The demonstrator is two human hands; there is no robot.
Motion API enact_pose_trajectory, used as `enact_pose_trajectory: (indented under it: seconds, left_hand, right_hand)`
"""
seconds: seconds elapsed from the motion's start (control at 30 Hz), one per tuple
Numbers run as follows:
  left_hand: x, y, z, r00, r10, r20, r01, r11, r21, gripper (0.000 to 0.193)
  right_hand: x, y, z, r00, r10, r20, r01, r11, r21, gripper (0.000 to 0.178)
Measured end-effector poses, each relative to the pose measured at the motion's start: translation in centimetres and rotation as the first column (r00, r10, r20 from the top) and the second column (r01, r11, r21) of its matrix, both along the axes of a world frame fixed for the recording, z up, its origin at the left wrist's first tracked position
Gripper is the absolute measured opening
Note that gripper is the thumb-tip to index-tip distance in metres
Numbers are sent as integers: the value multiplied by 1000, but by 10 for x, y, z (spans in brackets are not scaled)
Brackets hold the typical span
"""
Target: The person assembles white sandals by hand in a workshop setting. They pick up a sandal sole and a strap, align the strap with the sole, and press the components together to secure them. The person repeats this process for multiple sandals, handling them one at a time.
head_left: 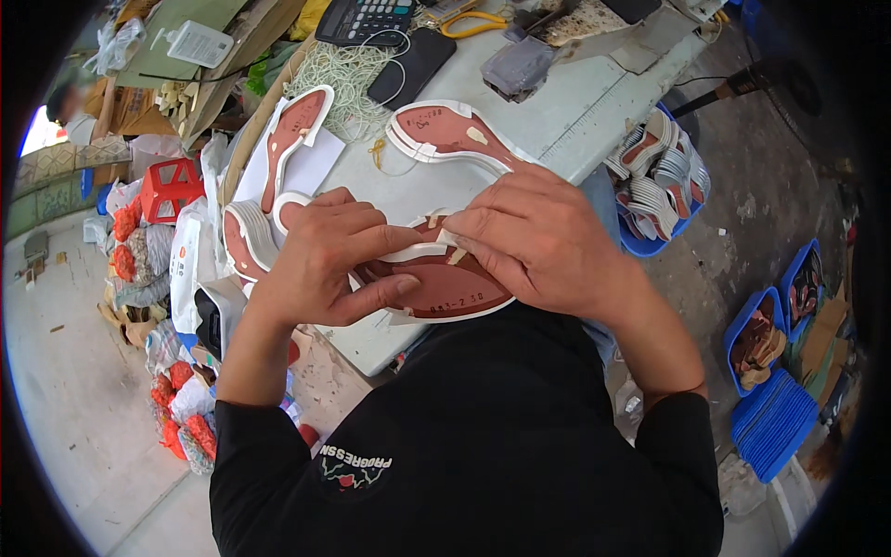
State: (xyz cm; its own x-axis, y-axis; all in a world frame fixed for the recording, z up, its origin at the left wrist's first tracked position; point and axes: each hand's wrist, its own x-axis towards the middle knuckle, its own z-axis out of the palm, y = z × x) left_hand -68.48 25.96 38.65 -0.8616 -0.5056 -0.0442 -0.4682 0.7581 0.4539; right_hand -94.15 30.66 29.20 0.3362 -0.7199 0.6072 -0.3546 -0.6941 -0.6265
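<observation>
A red-brown shoe insole (452, 284) with a white edge lies between my hands at the table's front edge, close to my body. My left hand (336, 255) grips its left end, the thumb lying across the red-brown face. With thumb and fingers, my right hand (548, 243) pinches the white edging near a small pale strip; the exact hold is partly hidden. Behind my right fingers rests a second insole (450, 130), face up. Another insole (299, 121) lies at the left on white paper (317, 160). Beside my left hand stands a stack of insoles (249, 234).
On the table (575, 153) are tangled cord (339, 88), a black phone (415, 67), a calculator (365, 19) and yellow-handled pliers (473, 23). Blue baskets (650, 246) of shoe parts stand right on the floor. Bags and a red stool (172, 190) crowd the left.
</observation>
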Motion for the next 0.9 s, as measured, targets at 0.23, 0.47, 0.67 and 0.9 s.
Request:
enact_pose_trajectory:
  seconds: [0.23,0.47,0.67,0.9]
  left_hand:
    - [-6,-6,2,997,-63,-50,61,998,-28,39]
    - [-8,-9,7,996,-73,-44,73,997,-8,39]
    - [-6,-10,6,997,-67,-36,68,997,36,40]
    - [-11,-16,7,998,-63,-19,63,998,-19,40]
  right_hand:
    - [-14,4,17,963,16,-269,-46,993,-105,22]
    - [-3,1,9,961,-35,-274,-27,975,-220,9]
    - [0,-3,4,970,17,-244,-63,982,-179,11]
    - [-9,0,10,925,234,301,-370,740,562,46]
